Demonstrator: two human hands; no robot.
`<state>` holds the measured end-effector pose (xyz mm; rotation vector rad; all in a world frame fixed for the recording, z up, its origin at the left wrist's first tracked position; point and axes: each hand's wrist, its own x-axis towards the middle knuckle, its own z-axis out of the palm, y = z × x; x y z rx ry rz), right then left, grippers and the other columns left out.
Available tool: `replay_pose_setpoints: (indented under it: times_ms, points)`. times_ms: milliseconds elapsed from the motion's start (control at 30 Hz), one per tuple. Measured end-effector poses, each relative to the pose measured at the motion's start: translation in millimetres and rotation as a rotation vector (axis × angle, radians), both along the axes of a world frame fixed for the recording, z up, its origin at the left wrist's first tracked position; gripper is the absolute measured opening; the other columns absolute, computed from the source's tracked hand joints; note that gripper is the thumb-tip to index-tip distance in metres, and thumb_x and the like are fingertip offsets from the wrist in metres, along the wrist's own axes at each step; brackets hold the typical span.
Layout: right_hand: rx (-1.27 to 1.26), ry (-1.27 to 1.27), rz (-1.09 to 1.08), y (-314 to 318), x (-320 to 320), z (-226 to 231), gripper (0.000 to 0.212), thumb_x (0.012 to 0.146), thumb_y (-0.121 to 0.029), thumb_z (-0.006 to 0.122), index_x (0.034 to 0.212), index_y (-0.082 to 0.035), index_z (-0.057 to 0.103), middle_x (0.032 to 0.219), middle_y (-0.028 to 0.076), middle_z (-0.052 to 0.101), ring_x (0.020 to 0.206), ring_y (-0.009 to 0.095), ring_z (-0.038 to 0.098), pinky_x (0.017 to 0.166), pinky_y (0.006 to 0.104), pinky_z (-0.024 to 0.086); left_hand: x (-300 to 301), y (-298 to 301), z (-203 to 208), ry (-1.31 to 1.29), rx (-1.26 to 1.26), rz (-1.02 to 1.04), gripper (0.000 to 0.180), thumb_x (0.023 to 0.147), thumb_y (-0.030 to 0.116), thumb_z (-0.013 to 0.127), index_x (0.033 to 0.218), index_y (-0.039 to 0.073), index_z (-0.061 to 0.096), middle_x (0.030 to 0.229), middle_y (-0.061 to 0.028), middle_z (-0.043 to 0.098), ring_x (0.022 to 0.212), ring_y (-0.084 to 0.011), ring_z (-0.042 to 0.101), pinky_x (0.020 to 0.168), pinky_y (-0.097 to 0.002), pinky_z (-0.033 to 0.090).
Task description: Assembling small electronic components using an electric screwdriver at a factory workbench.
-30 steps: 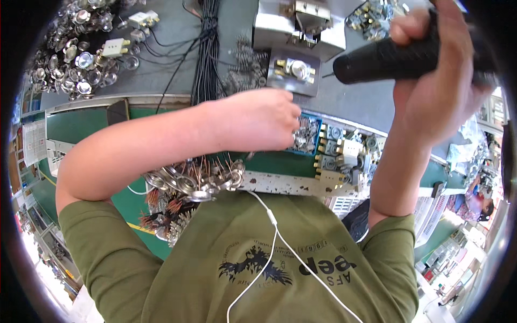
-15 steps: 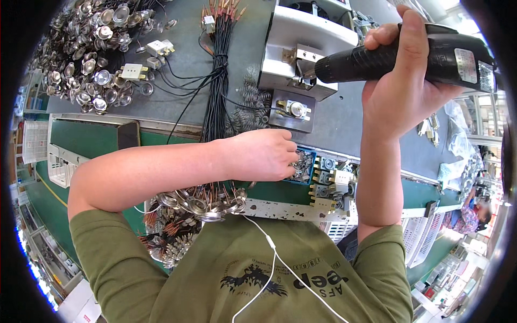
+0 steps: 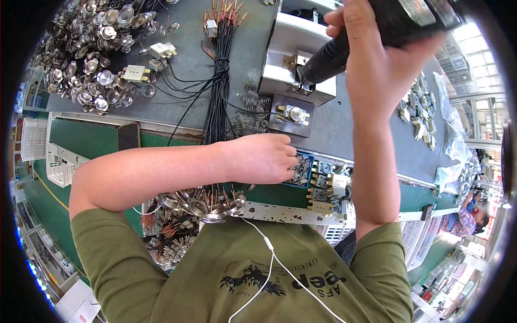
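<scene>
My right hand is wrapped around a black power screwdriver, tilted with its nose down to the left. Its tip meets the small metal holder on the front of a silver-grey metal machine; the exact contact is hard to see. My left hand rests with curled fingers at a blue tray of small metal parts; its fingertips are hidden. Just beyond it, a round metal thermostat-like part with brass terminals sits on a steel block, a black wire attached.
A tied bundle of black wires lies left of the machine, beside a heap of springs. Many round metal caps pile up at far left. Cream connector blocks stand right of the tray. More parts lie at right.
My right hand and the screwdriver have shifted left and up, and the tool now tilts more steeply into the machine's holder. My left hand has stayed almost still at the tray.
</scene>
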<state>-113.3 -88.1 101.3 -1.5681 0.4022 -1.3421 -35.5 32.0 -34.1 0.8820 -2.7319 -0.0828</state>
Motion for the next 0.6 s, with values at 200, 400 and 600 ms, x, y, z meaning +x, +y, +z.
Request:
replay_pose_setpoints:
  times_ms: [200,400,600]
  points:
    - [-0.025,0.007,-0.306,22.7,-6.2,-0.5,0.05,0.089,0.009,0.072,0.127,-0.002,0.041,0.093,0.012,0.069,0.062,0.014,0.066,0.052,0.0261,0.055,-0.3,-5.8,12.2,0.06,0.161,-0.04,0.007,0.085,0.015,0.063,0.087,0.008,0.064,0.084,-0.0035,0.066,0.089,-0.0227,0.068,0.083,-0.036,0.051]
    - [0.007,0.166,-0.062,-4.1,-59.1,-2.6,0.032,0.098,-0.016,0.067,0.124,0.003,0.064,0.109,0.017,0.066,0.098,0.023,0.064,0.086,0.0483,0.055,6.2,-12.2,24.0,0.078,0.402,-0.088,0.016,0.088,0.011,0.061,0.102,0.006,0.064,0.099,-0.01,0.068,0.096,-0.0307,0.071,0.081,-0.0432,0.059]
    - [-0.08,0.02,-0.216,21.3,-44.3,13.5,0.021,0.098,-0.009,0.069,0.109,0.007,0.062,0.068,0.007,0.064,0.052,0.014,0.061,0.048,0.0259,0.049,48.3,-17.4,54.5,0.448,0.034,0.317,0.022,0.082,0.003,0.068,0.103,0.008,0.068,0.101,-0.0077,0.066,0.095,-0.0294,0.067,0.084,-0.0418,0.054]
